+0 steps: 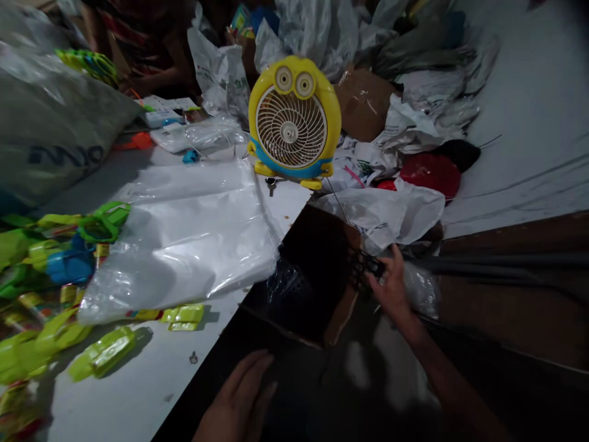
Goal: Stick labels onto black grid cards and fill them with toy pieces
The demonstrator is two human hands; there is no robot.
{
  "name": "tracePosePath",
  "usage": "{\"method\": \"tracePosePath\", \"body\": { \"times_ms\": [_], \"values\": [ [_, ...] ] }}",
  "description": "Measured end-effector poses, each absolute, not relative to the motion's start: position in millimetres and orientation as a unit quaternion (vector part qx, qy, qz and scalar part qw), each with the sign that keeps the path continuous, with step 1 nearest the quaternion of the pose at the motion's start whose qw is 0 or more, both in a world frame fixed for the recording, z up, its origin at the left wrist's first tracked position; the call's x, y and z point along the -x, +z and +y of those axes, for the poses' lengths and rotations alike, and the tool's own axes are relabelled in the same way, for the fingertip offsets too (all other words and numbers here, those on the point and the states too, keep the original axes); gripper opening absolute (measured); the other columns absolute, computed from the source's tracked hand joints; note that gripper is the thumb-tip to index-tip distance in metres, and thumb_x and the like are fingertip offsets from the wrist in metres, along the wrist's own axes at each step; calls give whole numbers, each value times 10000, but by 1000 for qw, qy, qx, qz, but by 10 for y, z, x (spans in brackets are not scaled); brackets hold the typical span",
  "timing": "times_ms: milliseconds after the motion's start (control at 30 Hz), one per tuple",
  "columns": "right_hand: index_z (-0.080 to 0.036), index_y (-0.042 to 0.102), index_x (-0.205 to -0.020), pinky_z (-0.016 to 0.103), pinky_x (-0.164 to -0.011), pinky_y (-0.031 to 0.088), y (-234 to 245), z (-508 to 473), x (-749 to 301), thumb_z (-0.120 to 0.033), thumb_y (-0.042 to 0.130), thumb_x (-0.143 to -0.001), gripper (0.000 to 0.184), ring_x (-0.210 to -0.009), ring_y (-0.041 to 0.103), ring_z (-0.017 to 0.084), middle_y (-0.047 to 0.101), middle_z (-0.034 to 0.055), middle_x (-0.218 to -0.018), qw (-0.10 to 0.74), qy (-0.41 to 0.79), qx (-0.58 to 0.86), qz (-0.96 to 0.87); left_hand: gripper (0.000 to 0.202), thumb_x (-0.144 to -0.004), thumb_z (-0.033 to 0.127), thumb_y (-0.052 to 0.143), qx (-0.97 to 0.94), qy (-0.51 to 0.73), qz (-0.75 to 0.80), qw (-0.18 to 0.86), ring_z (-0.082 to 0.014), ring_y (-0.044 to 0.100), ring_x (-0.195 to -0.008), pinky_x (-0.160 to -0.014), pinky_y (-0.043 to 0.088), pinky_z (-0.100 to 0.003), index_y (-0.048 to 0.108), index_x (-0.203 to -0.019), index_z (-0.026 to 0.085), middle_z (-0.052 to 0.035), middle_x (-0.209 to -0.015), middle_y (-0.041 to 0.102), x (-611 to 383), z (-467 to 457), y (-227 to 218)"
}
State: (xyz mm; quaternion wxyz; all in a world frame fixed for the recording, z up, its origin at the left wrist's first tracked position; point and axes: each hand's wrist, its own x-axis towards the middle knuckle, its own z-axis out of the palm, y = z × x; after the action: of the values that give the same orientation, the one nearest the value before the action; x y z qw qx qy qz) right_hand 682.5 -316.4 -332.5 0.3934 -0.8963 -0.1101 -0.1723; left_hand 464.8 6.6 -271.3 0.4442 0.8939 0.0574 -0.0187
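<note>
My right hand (391,285) reaches out over the side of a cardboard box (344,312) below the table. Its thumb and fingers are closed on a small black openwork object (361,267), whose kind is too dark to make out. At the table's near edge my left hand (239,396) hangs with its fingers stretched out, holding nothing. On the white table (161,362) beside it lie a stack of clear plastic bags (197,239) and yellow-green plastic toy pieces (103,353). Crumpled clear plastic (289,285) shows inside the dark box.
A yellow and blue fan (289,123) stands at the table's far corner, with keys (271,186) before it. A large grey sack (55,123) and green toys (105,222) fill the left. Behind sits another person (142,49). Plastic bags (386,205) are heaped beside the wall.
</note>
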Motion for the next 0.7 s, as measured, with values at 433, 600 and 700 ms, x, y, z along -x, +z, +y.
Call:
{"method": "tracePosePath", "body": {
  "times_ms": [433, 600, 700],
  "values": [
    [-461, 20, -1465, 374, -752, 595, -2240, -1844, -5269, -269, 782, -704, 1094, -967, 666, 212, 579, 55, -1182, 765, -5, 643, -32, 507, -805, 421, 695, -451, 26, 220, 865, -233, 539, -1258, -1095, 412, -362, 582, -1281, 289, -26, -1302, 637, -4693, -15, -1863],
    [-407, 263, -1441, 389, -796, 558, -2138, -1392, -5496, -378, 798, -655, 951, -814, 628, 173, 545, 15, -1059, 687, -15, 716, -119, 404, -747, 408, 744, -407, 183, 305, 841, -258, 672, -1017, -860, 560, -345, 689, -1074, 176, -86, -1107, 721, -4391, 617, -1677],
    [-338, 603, -1203, 465, -915, 467, -1909, -1097, -5639, -511, 727, -696, 551, -912, 580, 230, 527, 37, -1043, 555, -59, 809, -184, 390, -772, 429, 717, -394, 257, 365, 803, -249, 682, -986, -807, 577, -340, 681, -1063, 172, -95, -1117, 713, -4058, 1071, -1662]
  ]
}}
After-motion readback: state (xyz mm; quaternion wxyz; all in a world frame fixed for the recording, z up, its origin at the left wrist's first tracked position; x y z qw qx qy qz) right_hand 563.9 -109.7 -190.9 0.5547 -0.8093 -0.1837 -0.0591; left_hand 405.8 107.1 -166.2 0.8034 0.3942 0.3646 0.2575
